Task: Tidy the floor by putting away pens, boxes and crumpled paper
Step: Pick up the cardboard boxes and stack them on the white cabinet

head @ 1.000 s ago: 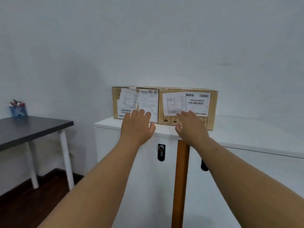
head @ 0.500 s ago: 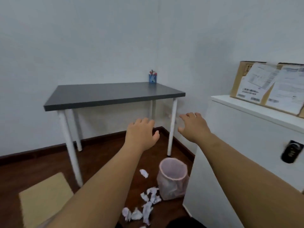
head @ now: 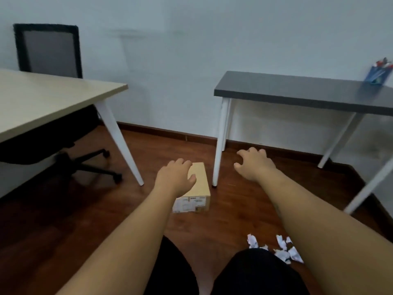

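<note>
- Left hand point(head: 175, 177) reached out low, palm down, fingers loosely bent, gripping nothing; it overlapped the left top of the cardboard box point(head: 201, 184). Could not tell if it touched.
- Right hand point(head: 254, 165) reached out too, fingers spread and hooked, empty, in the air to the right of the box and apart from it.
- Cardboard box lay flat on the wooden floor point(head: 85, 209), long side running away from the camera, white label point(head: 189, 204) on its near end.
- The box sat between the two counters, just left of the front white leg point(head: 219, 145) of the dark counter point(head: 297, 90).
- Crumpled paper point(head: 282, 252): several white wads on the floor, nearer the camera than the box, lower right, partly behind the right forearm.
- The dark counter was at right against the pale wall point(head: 170, 60); a blue pen cup point(head: 378, 75) stood on its far right end with pens point(head: 382, 61) sticking out. They were blurred and I could not count them.
- Light wood counter point(head: 42, 96) was at left on slanted white legs, its top bare where it showed.
- A black mesh office chair point(head: 51, 52) was behind the light counter, its wheeled base point(head: 89, 165) on the floor under it.
- The person's legs in black point(head: 255, 273) were at the bottom edge, between the forearms.
</note>
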